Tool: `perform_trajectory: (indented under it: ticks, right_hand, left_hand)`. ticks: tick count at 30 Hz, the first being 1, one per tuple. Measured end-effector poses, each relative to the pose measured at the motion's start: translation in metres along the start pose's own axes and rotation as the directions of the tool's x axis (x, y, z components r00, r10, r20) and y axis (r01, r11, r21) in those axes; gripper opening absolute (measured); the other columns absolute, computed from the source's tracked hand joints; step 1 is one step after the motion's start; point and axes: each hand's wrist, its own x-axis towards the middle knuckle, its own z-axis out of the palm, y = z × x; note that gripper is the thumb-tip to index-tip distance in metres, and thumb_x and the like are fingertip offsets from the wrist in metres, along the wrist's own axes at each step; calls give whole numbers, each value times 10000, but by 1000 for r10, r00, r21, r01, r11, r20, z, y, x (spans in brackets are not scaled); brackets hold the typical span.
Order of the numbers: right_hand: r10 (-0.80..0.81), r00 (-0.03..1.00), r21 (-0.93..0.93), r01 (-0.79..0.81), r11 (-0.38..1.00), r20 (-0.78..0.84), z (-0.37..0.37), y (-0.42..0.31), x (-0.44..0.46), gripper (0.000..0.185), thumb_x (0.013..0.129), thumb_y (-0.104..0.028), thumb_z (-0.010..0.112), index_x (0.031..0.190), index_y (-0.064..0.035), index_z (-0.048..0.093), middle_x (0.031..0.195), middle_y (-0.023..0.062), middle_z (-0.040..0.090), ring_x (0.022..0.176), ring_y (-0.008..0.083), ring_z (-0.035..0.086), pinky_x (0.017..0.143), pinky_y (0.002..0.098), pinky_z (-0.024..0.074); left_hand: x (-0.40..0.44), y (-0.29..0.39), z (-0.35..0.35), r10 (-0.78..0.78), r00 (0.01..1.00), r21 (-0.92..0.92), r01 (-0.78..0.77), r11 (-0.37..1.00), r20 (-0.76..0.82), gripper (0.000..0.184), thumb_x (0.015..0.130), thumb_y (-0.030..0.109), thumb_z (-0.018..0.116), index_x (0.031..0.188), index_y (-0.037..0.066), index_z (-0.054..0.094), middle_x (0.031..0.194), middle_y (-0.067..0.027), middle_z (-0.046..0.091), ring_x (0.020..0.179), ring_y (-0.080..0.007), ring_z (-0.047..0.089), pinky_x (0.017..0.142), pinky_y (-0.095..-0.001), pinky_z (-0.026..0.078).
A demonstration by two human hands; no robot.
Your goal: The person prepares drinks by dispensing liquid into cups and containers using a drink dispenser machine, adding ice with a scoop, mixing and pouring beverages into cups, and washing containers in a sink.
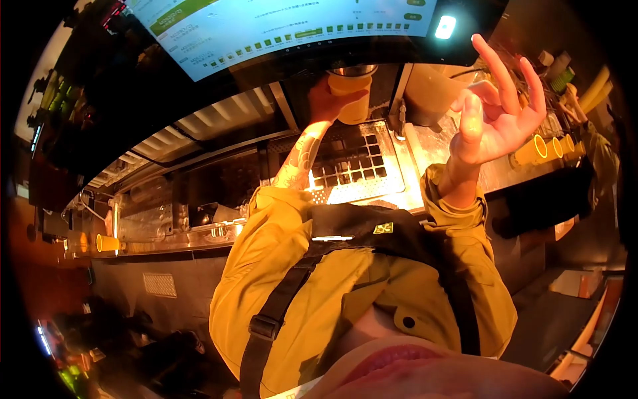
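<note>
My left hand is wrapped round a yellow cup, just below the big screen. The cup's top is under a round metal part at the screen's lower edge. My right hand is raised at the right, empty, with its fingers spread and partly curled. Near its fingertips, a small bright square glows on the dark panel. Beneath my left forearm lies a metal drain grate in the counter.
Several yellow cups lie in a row on the right counter. A large round container stands left of my right hand. Another yellow cup is at the far left. Part of another person's sleeve shows at the right edge.
</note>
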Motion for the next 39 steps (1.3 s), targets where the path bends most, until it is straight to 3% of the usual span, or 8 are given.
perform_trajectory:
  ticks: [7,10,13,16,22,25,28,39]
  right_hand:
    - [19,1000,-13,-19,1000,16,-6,-1,-11,529,777,-39,569,1227,20,297,1077,334,600,485,114,495,504,194,449]
    - [36,999,110,-31,993,-41,-2,2,-15,569,743,-55,613,1215,45,313,1038,209,657,498,59,491,516,148,394]
    - [27,998,-3,-27,1000,48,-8,1,-16,509,792,-41,574,1219,18,304,1051,338,607,486,114,497,505,192,442]
    - [26,999,23,-27,999,37,-6,1,-16,507,792,-36,572,1219,18,304,1045,340,607,486,110,495,509,188,440]
    - [46,999,108,-46,993,-3,-3,3,-20,543,769,-53,617,1212,48,320,1030,181,666,519,65,502,536,145,395]
    - [17,997,-7,-16,1000,81,-7,1,-19,509,788,-33,577,1216,14,306,1023,328,618,493,101,491,514,185,441]
    - [39,999,92,-40,995,20,-4,5,-23,540,753,-61,631,1199,44,345,1056,153,661,507,66,487,559,161,396]
    - [24,1000,62,-25,998,3,-7,8,-30,443,735,-50,627,1146,44,491,1089,106,639,523,50,464,585,161,389]
  left_hand:
    - [2,-7,-4,19,1000,106,-19,994,2,554,636,225,873,1086,23,620,1021,-89,682,923,-164,655,836,-315,533]
    - [3,-9,-1,-2,999,-6,2,1000,-43,615,556,299,904,1036,23,635,985,-91,693,897,-172,666,823,-318,535]
    - [2,-6,0,-21,1000,26,21,999,-10,553,631,209,875,1084,25,617,1036,-98,676,929,-178,655,842,-328,536]
    - [1,-7,0,-8,1000,13,8,1000,-4,560,625,202,878,1085,24,613,1037,-104,674,928,-179,656,842,-331,539]
    - [-1,-9,-1,34,999,70,-32,997,-28,565,619,203,881,1082,26,611,1032,-105,675,926,-185,658,837,-336,543]
    - [-2,-7,-1,43,999,60,-41,997,-31,563,620,200,880,1082,25,610,1030,-103,676,924,-187,658,839,-340,543]
    - [-4,-3,-2,46,999,86,-43,995,-27,566,613,200,883,1077,23,612,1029,-105,676,922,-187,658,842,-342,542]
    - [-8,-11,5,19,996,21,-17,1000,-89,572,554,188,912,1029,29,636,993,-88,680,884,-163,649,819,-333,535]
